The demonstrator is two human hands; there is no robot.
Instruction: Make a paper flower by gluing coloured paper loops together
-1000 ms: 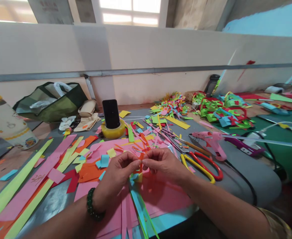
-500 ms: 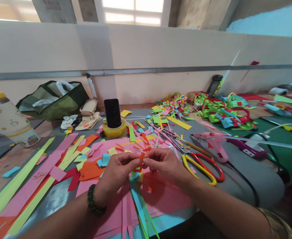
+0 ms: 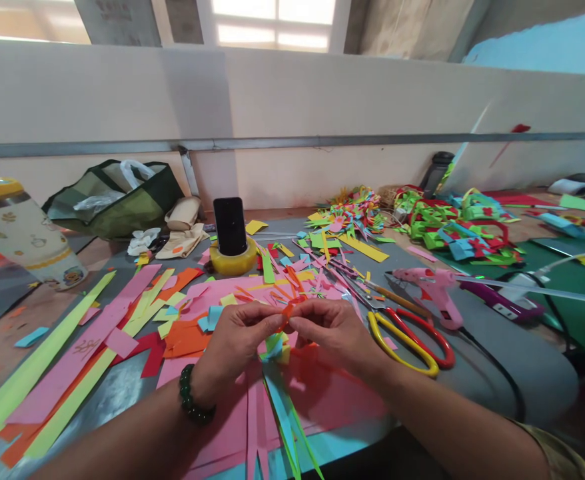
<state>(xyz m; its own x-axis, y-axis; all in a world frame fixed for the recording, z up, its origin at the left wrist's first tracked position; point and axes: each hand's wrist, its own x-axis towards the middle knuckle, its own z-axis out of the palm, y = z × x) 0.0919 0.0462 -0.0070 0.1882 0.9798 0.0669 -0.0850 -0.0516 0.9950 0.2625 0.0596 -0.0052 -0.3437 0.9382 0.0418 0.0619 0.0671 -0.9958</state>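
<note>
My left hand and my right hand meet above the table, both pinched on a small piece woven from coloured paper strips. An orange strip end pokes up between my fingertips. Blue, green and pink strips hang down from the piece towards the table's near edge. A green bead bracelet is on my left wrist. Under my hands lie pink paper sheets.
Scissors with red and yellow handles and a pink glue gun lie right of my hands. A black phone stands in a yellow tape roll. Long paper strips cover the left; folded paper pieces pile far right. A green bag sits at the back.
My hands stayed together on the woven piece, with the fingers shifting slightly along the orange strip. The view drifted a little to the left.
</note>
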